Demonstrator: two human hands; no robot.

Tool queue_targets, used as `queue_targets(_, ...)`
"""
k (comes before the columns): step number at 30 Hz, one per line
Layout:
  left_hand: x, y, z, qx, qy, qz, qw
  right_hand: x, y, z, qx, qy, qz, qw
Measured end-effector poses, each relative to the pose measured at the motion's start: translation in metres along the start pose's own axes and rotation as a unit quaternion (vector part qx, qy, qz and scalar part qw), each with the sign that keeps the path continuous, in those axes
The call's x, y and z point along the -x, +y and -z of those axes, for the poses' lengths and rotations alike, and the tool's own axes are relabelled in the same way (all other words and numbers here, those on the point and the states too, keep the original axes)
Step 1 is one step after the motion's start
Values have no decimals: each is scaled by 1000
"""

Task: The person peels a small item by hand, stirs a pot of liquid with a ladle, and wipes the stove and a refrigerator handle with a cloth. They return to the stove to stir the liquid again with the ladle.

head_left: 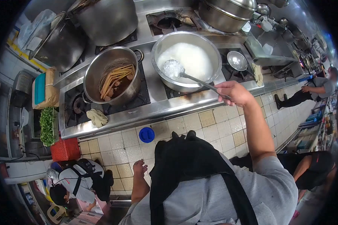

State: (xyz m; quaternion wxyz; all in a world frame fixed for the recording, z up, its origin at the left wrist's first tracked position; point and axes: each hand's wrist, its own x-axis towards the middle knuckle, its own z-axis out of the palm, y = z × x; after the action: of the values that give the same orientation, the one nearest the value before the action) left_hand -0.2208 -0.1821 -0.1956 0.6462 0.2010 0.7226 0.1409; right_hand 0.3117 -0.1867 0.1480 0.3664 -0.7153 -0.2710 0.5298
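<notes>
My right hand is closed around the handle of a long metal ladle. The ladle's head, covered in lumpy white stuff, is over the near left part of a wide steel pot. Milky white liquid fills much of this pot; whether the ladle head touches it is hard to see. Down by my side, my left hand hangs with loosely bent fingers apart and nothing visible in it. Left of the white pot stands a tall pot with brown sticks and chunks in dark liquid.
Steel stove edges run before me. Cloths lie on it, and a small pan sits at right. A blue tub is on the tiled floor. Other people crouch at lower left, bend at lower right and stand at far right.
</notes>
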Motion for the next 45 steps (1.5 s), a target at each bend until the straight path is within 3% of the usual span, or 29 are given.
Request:
queue_targets(4,-3,-3,-2,-10,-9,13,1000,29,-6,12,10,45,20,999)
queue_targets(8,0,2,-6,-21,1,16,1000,29,-5,22,105,135,74,983)
queue_targets(10,0,3,-6,-22,-1,7,1000,17,0,23,237,242,128,932)
queue_targets(11,0,4,-6,-22,-4,-2,1000,7,5,24,237,242,128,932)
queue_targets(13,-2,4,-6,-13,-4,-1,1000,-17,15,27,464,338,234,784)
queue_targets(14,-3,4,-5,-4,-4,0,1000,-27,12,24,464,337,235,785)
queue_targets(16,-1,3,-5,-2,-6,-5,1000,-47,2,13,464,316,117,819)
queue_targets(20,0,-6,-2,16,1,-7,1000,-97,3,9,499,268,145,812)
queue_targets(22,5,-11,1,17,9,-4,1000,-106,-8,1,378,165,66,908)
queue_targets(23,7,-14,2,15,16,0,1000,-107,-10,-1,380,163,68,908)
queue_targets(26,6,-29,11,26,11,10,1000,-107,-13,-6,148,107,63,981)
queue_targets(27,-4,-45,22,27,13,10,999,-105,-13,-8,149,104,63,981)
queue_targets(28,-21,-68,37,-99,-33,-154,983,-101,-13,-10,111,80,59,989)
queue_targets(29,-22,-74,42,-221,-77,-311,921,-97,-13,-11,73,55,56,994)
queue_targets(33,-21,-71,36,-146,-99,-263,949,-74,-9,-12,7,23,45,999)
queue_targets(35,-4,-41,17,12,8,17,1000,-59,-9,-9,18,-3,39,999)
queue_targets(39,9,-17,5,-3,3,-2,1000,-17,-17,2,43,-12,36,998)
queue_targets(45,2,-5,-2,-1,8,-1,1000,43,-38,26,222,62,76,970)
